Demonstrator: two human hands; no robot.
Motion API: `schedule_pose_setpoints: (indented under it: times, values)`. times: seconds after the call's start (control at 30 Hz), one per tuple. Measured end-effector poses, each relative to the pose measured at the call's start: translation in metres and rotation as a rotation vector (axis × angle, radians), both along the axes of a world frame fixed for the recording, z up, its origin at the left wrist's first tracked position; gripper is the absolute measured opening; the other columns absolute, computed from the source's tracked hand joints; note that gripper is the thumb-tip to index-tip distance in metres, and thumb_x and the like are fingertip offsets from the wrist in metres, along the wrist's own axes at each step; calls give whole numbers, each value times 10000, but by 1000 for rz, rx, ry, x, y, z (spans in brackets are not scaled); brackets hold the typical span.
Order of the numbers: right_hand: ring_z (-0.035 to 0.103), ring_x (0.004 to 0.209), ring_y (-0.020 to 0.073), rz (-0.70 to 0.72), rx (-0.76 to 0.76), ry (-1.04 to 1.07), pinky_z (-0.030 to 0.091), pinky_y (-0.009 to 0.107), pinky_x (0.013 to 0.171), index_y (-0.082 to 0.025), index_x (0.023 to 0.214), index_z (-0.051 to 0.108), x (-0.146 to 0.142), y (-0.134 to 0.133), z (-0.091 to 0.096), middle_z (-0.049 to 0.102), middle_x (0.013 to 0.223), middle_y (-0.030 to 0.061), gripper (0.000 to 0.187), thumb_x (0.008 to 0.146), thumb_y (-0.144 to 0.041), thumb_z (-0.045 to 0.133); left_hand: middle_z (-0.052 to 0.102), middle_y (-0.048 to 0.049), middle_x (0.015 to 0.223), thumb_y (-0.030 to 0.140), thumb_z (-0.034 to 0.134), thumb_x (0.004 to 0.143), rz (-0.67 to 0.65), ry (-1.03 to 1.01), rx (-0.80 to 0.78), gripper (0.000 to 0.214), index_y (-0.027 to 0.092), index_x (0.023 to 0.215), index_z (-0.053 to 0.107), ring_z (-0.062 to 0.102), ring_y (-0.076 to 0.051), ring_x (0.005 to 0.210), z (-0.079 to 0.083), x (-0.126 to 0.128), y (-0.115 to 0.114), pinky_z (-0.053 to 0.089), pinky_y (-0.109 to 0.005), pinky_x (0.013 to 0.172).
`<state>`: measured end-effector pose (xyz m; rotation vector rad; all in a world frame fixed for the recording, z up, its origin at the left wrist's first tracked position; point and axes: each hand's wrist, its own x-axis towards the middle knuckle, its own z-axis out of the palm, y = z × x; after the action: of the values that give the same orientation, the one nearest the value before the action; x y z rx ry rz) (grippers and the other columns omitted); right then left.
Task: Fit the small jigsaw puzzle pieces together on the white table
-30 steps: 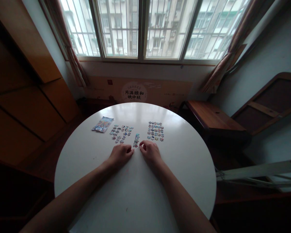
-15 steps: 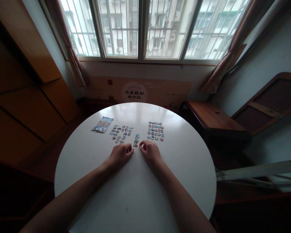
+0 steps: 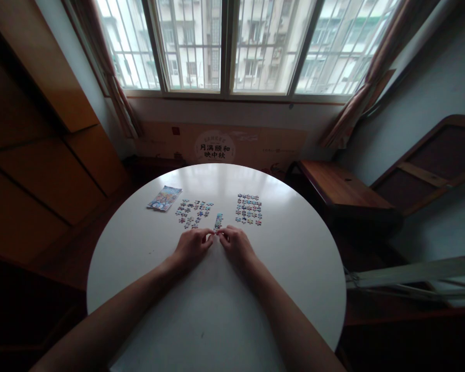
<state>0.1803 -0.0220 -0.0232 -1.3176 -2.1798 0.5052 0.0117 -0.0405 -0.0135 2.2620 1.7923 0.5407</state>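
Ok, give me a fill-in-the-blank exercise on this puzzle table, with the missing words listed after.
1. The table top is white and ____ in shape.
2. Both hands, left hand and right hand, meet at the near end of a short strip of joined ____ pieces.
3. The printed packet lies to the ____ of the scattered loose pieces.
4. The tidy block of pieces lies on the ____ side of the strip.

Missing words: round; puzzle; left; right

Both hands [image 3: 215,244] have closed in on the joined puzzle strip [image 3: 217,222].
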Motion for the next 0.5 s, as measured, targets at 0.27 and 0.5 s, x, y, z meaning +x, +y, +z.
schedule_pose_setpoints:
  times: [0.27, 0.5]
  values:
    - [609, 775, 154, -17, 32, -35, 399, 231, 748, -246, 1046, 709, 0, 1, -4, 678, 870, 45, 252, 880, -243, 520, 676, -3, 710, 332, 501, 867, -6, -1, 16, 281, 270, 1048, 707, 589, -138, 664, 1, 0, -1, 389, -227, 645]
    - [614, 811, 151, -29, 5, 27, 410, 221, 764, -211, 981, 715, 1, 2, -2, 677, 894, 49, 220, 865, -196, 529, 685, -5, 715, 321, 516, 853, -19, -17, 16, 248, 259, 960, 731, 594, -140, 680, 2, 0, -1, 394, -227, 658]
